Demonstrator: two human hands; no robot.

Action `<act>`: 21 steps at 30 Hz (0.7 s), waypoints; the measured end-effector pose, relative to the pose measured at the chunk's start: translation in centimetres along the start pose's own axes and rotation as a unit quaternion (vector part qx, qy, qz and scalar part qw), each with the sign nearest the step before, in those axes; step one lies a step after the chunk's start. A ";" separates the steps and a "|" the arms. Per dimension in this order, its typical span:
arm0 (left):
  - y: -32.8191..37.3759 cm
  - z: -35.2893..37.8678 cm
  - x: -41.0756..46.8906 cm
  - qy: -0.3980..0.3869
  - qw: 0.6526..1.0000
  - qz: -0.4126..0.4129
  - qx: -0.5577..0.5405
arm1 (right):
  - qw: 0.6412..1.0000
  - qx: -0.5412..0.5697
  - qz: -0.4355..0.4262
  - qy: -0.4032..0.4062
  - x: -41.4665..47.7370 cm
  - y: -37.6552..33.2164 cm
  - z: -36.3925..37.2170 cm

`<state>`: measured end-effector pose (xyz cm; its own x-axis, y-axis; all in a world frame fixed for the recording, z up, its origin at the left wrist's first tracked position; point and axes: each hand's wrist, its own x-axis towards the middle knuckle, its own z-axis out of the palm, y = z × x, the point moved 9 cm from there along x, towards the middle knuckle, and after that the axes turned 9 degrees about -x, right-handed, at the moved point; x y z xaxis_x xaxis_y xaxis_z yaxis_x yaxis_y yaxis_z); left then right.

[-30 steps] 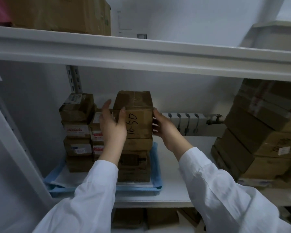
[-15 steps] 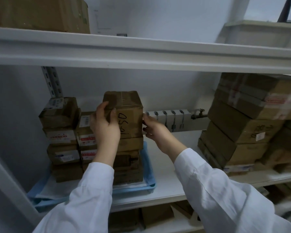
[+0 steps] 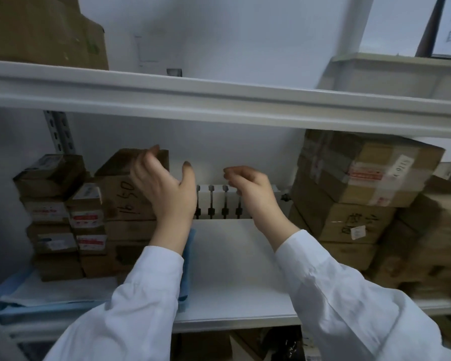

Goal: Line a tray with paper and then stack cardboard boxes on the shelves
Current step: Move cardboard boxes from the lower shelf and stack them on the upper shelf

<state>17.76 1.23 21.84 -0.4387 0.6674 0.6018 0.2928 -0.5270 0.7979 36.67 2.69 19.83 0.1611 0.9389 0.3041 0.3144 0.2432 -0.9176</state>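
A blue tray [image 3: 44,310] lined with white paper [image 3: 63,290] sits at the left of the middle shelf [image 3: 235,277]. Several cardboard boxes stand stacked in it. The top box [image 3: 120,194] carries handwritten numbers on its front. My left hand [image 3: 167,188] hovers open just right of that box, fingers spread and off the cardboard. My right hand [image 3: 250,194] floats further right over the bare shelf with loosely curled fingers, holding nothing.
A tall pile of larger taped boxes [image 3: 354,201] fills the shelf's right side. A white radiator [image 3: 219,201] runs along the back wall. The upper shelf beam [image 3: 219,105] hangs close above, with a big carton [image 3: 42,35] on it.
Both hands have let go of the numbered top box and drawn back to the right. The box stays on the stack. The view has shifted rightward.
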 end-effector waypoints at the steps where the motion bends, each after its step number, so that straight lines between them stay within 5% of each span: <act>1: 0.3 0.8 -0.4 -0.008 1.000 -0.007 -0.005 | 1.000 -0.012 -0.024 0.007 -0.1 -0.4 -0.8; 9: 4.5 11.2 -7.9 -0.118 0.989 -0.069 -0.057 | 0.987 -0.063 -0.128 0.068 -3.0 -1.1 -12.5; 16: 7.0 18.5 -13.4 -0.193 0.966 -0.130 -0.111 | 0.953 -0.033 -0.176 0.246 -6.0 -0.1 -23.4; 21: 7.3 22.7 -15.6 -0.248 0.927 -0.237 -0.152 | 0.929 0.080 -0.053 0.358 -6.0 2.9 -29.7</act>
<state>46.01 -1.11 19.07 0.0101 0.9821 0.1883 -0.1194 -0.1857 0.9753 64.41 -9.47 22.94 0.7361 0.5196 0.4339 0.2297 0.4112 -0.8821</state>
